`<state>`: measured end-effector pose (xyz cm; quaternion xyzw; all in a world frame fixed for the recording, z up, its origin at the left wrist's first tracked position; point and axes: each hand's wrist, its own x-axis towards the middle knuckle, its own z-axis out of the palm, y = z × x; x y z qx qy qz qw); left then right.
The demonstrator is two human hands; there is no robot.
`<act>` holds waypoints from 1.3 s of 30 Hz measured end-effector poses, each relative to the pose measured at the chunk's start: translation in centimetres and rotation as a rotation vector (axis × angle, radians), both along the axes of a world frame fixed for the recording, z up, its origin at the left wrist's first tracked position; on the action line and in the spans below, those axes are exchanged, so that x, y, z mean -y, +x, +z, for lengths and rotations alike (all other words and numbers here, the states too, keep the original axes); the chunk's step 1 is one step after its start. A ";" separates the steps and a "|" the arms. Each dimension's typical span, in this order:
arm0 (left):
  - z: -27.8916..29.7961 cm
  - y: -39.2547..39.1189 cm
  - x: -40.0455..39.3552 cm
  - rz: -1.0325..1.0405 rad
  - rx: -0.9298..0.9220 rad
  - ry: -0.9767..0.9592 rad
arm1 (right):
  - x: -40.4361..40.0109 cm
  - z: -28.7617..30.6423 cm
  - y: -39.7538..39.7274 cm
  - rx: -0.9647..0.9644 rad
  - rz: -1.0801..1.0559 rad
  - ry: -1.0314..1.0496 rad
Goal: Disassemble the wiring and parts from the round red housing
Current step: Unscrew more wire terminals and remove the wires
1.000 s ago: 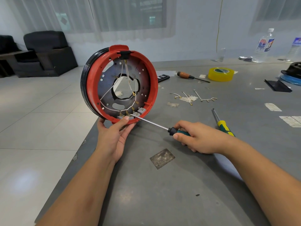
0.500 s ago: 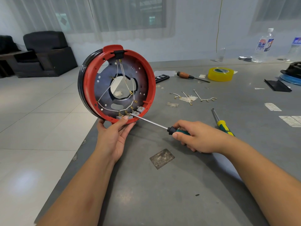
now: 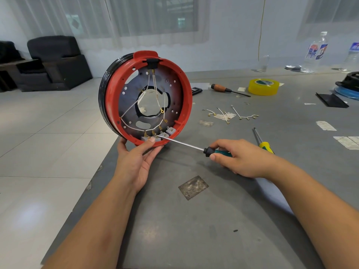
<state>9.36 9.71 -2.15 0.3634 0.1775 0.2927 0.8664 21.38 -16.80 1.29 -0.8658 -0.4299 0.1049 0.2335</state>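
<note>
While the left hand [image 3: 136, 162] grips the red housing [image 3: 108, 101], the right hand [image 3: 239, 158] holds a screwdriver [image 3: 186, 145] near loose wires [image 3: 229, 115].

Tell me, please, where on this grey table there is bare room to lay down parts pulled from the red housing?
The widest free patch lies between the forearms, around the metal plate. Another lies right of the yellow-handled screwdriver, before the paper labels. It is crowded by the loose wires, the wooden-handled screwdriver and the yellow tape roll.
</note>
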 end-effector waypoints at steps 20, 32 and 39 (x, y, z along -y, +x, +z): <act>-0.5 0.2 -0.3 -0.012 0.045 -0.027 | -0.9 -0.3 -0.7 -0.003 -0.017 0.019; -0.4 0.0 -0.1 -0.036 -0.009 0.029 | 1.0 0.9 0.6 0.023 -0.068 0.174; -0.3 -0.1 0.1 -0.051 -0.053 0.074 | 0.8 0.8 0.4 0.047 -0.019 0.128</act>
